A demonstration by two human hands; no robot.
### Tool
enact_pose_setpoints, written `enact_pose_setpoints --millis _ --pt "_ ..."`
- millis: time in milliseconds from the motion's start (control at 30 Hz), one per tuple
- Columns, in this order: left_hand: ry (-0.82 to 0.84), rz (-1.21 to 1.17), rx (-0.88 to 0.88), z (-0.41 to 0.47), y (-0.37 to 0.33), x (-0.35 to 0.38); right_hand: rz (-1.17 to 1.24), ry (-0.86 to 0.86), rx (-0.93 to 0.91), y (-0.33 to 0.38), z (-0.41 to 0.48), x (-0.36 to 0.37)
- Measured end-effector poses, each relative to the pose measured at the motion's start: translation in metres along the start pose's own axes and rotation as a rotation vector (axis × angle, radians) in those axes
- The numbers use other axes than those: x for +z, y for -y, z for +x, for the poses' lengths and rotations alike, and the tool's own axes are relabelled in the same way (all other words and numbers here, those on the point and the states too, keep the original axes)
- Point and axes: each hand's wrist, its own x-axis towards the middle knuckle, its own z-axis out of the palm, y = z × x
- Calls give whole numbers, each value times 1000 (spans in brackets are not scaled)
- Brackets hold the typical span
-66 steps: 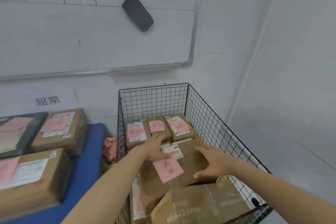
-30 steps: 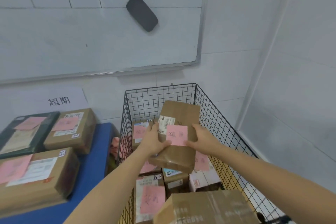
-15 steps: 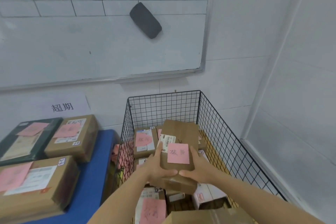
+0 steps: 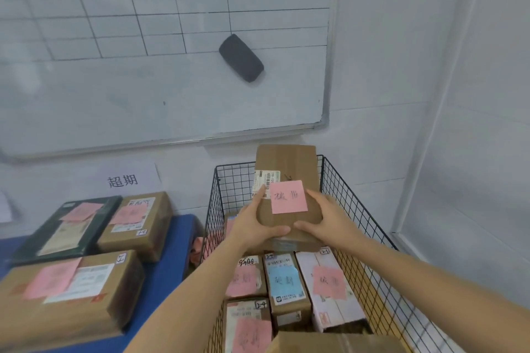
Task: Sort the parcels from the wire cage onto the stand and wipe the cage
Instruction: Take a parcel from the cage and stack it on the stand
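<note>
Two hands on one box here: the left hand (image 4: pixel 252 226) and right hand (image 4: pixel 329 221) are both clamped around a brown cardboard parcel (image 4: pixel 286 163), held up above the black wire cage (image 4: pixel 364 226). Left thumb sits on the top face by the white shipping label (image 4: pixel 265 180), and both sets of fingers curl under the near end, tips almost meeting. There's a pink sticky note (image 4: pixel 288 197) with handwriting stuck on the parcel's top face, between the two thumbs.

Down in the cage there's still a bunch of parcels. Right below the held one sits a row of three: a brown box with a pink note (image 4: pixel 243 278), a box with a blue note (image 4: pixel 285 281), and a white box with a pink note (image 4: pixel 329 284). Another pink-noted box (image 4: pixel 249 327) sits nearer the camera, plus a plain brown carton (image 4: pixel 329 342) at the bottom edge.

To the left, just beside the cage, is the blue stand (image 4: pixel 166 255) with three parcels already on it: a dark flat one (image 4: pixel 66 226), a brown box (image 4: pixel 137 221) next to it, and a bigger brown box (image 4: pixel 66 289) in front, all with pink notes. On the wall above them is a paper sign (image 4: pixel 123 180) with printed characters, then a whiteboard (image 4: pixel 143 94) with a dark eraser (image 4: pixel 241 58) stuck to it.
</note>
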Motion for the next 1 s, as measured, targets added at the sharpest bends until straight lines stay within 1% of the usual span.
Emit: enact_pose_setpoints --millis 67,167,300,400,700,833,1000 --pt "-40 -23 8 -2 -6 -6 -27 -19 -34 4 2 -7" --pt "-83 -81 -31 -4 -13 -15 -61 -40 -74 12 6 -19" --pt "-114 -111 -47 -10 -19 -22 -67 -20 -107 21 9 -25" --pt "-133 -152 -52 -12 -24 -26 -34 -49 -123 25 11 -26" --pt "-171 -155 -106 -13 -29 -45 -26 -70 -185 37 27 -37" --pt "-188 -198 -127 -17 -30 -59 -48 -91 -203 55 35 -39" --pt "-212 -265 -136 -27 -25 -86 -45 -116 -222 86 44 -22"
